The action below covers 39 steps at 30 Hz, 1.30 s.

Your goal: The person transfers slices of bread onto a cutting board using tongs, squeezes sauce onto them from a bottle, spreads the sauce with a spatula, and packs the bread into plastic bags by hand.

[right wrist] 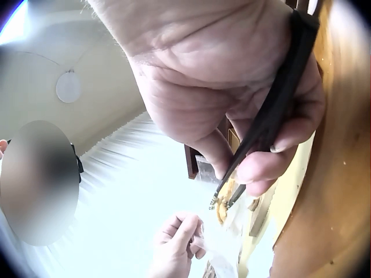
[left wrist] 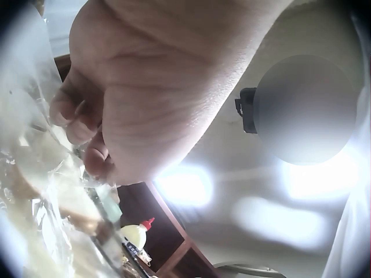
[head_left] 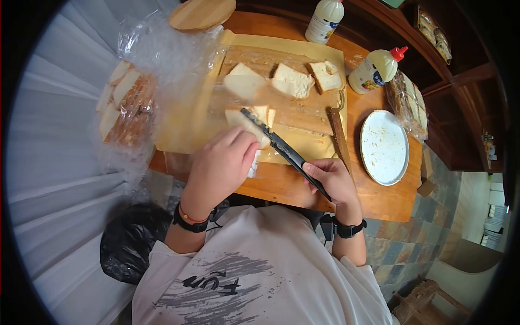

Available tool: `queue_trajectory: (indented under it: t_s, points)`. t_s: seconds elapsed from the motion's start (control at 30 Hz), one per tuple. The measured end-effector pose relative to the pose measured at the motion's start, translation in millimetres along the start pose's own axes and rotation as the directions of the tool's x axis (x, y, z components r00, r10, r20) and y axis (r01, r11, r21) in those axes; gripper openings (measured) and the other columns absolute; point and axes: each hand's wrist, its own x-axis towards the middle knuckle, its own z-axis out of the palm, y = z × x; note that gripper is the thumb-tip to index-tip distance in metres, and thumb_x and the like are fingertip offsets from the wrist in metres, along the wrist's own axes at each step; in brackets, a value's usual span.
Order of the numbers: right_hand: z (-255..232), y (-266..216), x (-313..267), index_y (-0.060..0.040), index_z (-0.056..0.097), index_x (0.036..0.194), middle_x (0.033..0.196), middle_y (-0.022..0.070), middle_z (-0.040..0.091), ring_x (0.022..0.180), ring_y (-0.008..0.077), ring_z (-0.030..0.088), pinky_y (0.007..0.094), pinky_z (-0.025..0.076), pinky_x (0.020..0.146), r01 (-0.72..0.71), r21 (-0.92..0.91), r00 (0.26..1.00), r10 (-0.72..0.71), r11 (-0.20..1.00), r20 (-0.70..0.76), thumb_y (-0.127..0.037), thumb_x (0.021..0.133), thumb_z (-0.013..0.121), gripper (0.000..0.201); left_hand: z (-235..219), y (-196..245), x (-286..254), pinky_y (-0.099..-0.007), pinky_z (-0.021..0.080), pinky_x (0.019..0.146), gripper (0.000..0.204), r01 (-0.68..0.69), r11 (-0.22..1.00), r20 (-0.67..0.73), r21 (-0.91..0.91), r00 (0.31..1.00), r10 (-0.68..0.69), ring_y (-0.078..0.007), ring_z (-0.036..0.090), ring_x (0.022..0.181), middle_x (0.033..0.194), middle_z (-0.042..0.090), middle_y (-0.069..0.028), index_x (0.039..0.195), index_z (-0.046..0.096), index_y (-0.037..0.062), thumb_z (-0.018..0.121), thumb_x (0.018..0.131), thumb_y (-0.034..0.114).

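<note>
In the head view my right hand (head_left: 335, 181) grips black tongs (head_left: 292, 154) near their back end, thumb on top. The tongs' tips reach over a small stack of white bread slices (head_left: 263, 114) at the front of the wooden board (head_left: 303, 116). My left hand (head_left: 222, 165) is close in front of that stack, its fingers bent. In the right wrist view, the left thumb and fingers pinch the edge of a clear plastic bag (right wrist: 223, 255). Behind the stack lie a plain slice (head_left: 244, 81) and two slices with a pale spread (head_left: 292, 81).
A wooden-handled knife (head_left: 339, 132) lies along the board's right side. Farther right are a white plate (head_left: 383, 146) with crumbs and wrapped bread (head_left: 409, 103). Two sauce bottles (head_left: 374, 70) stand behind. Bagged bread (head_left: 127, 108) and a round wooden board (head_left: 200, 13) are on the left.
</note>
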Motion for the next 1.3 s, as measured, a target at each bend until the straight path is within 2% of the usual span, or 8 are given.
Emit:
queue_trajectory:
  t_s: [0.07,0.47,0.6,0.73,0.9,1.03,1.2,1.3]
  points:
    - [6.1,-2.4,1.6,0.0045,0.077,0.095,0.071,0.0035,0.069,0.056,0.0087,0.056,0.025,0.045,0.053,-0.004,-0.036,1.0,0.003,0.999,-0.026,-0.021,0.099,0.074,0.026,-1.4,2.0,0.9,-0.042,0.054,0.07,0.011,-0.091,0.996,0.042,-0.005,0.995,0.091,-0.0311,0.065,0.084,0.089,0.064,-0.0083,0.09,0.063,0.0074,0.069,0.094,0.016]
    - [20.9,-9.2,8.2,0.0023,0.078,0.09,0.07,0.0018,0.068,0.056,0.0073,0.055,0.0246,0.045,0.052,0.018,-0.048,1.0,-0.019,0.999,-0.019,-0.025,0.099,0.074,0.029,-5.2,20.7,-5.2,-0.0439,0.053,0.069,0.011,-0.087,0.99,0.176,-0.108,0.979,0.105,-0.0327,0.066,0.078,0.085,0.064,-0.0101,0.091,0.063,0.006,0.068,0.094,0.015]
    - [29.0,-14.9,5.5,0.0013,0.078,0.085,0.068,0.001,0.066,0.056,0.0068,0.054,0.0246,0.045,0.051,0.046,-0.195,0.995,-0.062,0.98,-0.079,-0.024,0.099,0.074,0.029,-1.4,14.9,-4.2,-0.0437,0.049,0.064,0.008,-0.072,0.991,0.125,-0.116,0.988,0.087,-0.0344,0.063,0.076,0.085,0.062,-0.0129,0.093,0.062,0.0046,0.067,0.095,0.011]
    - [27.5,-14.5,3.2,0.0031,0.078,0.089,0.068,0.0015,0.065,0.055,0.0069,0.054,0.0241,0.045,0.051,0.075,-0.217,0.994,-0.09,0.973,-0.061,-0.024,0.099,0.074,0.029,-2.8,7.4,-2.4,-0.0446,0.05,0.065,0.008,-0.029,0.999,0.104,-0.043,0.994,0.033,-0.0354,0.064,0.077,0.086,0.063,-0.0128,0.093,0.061,0.0044,0.066,0.095,0.011]
    - [22.8,-18.8,9.1,0.0042,0.077,0.093,0.071,0.0047,0.07,0.055,0.0102,0.06,0.0246,0.048,0.052,0.016,0.028,0.994,-0.019,0.999,0.106,-0.023,0.099,0.074,0.028,-8.0,12.7,-4.7,-0.0453,0.05,0.066,0.008,0.005,0.996,0.161,-0.083,0.987,0.009,-0.0367,0.064,0.078,0.087,0.064,-0.0131,0.094,0.061,0.0039,0.065,0.096,0.01]
    - [28.0,-20.8,15.3,0.006,0.078,0.096,0.07,0.0044,0.069,0.054,0.0094,0.058,0.0243,0.049,0.052,-0.038,0.121,0.989,0.02,0.992,0.147,-0.022,0.099,0.074,0.029,-7.2,12.1,-6.7,-0.0453,0.051,0.067,0.01,-0.049,0.99,0.194,-0.129,0.978,0.074,-0.0356,0.065,0.08,0.088,0.064,-0.0125,0.093,0.06,0.0046,0.065,0.096,0.013]
    - [40.6,-17.2,21.1,0.0057,0.078,0.095,0.07,0.0048,0.069,0.055,0.0105,0.06,0.0247,0.049,0.052,0.092,-0.114,0.994,-0.085,0.989,0.065,-0.023,0.098,0.075,0.029,-7.0,12.5,-7.6,-0.046,0.052,0.071,0.011,-0.073,0.984,0.226,-0.161,0.968,0.109,-0.0347,0.065,0.085,0.086,0.062,-0.0113,0.093,0.059,0.005,0.064,0.096,0.014]
    - [42.8,-17.6,21.7,0.0059,0.077,0.093,0.072,0.0068,0.071,0.056,0.0113,0.062,0.0257,0.052,0.053,0.093,-0.097,0.992,-0.083,0.991,0.097,-0.022,0.1,0.073,0.029,-3.6,10.3,-3.1,-0.0435,0.049,0.072,0.008,-0.138,0.967,0.189,-0.212,0.965,0.179,-0.034,0.061,0.083,0.087,0.064,-0.0111,0.092,0.064,0.0031,0.066,0.093,0.01]
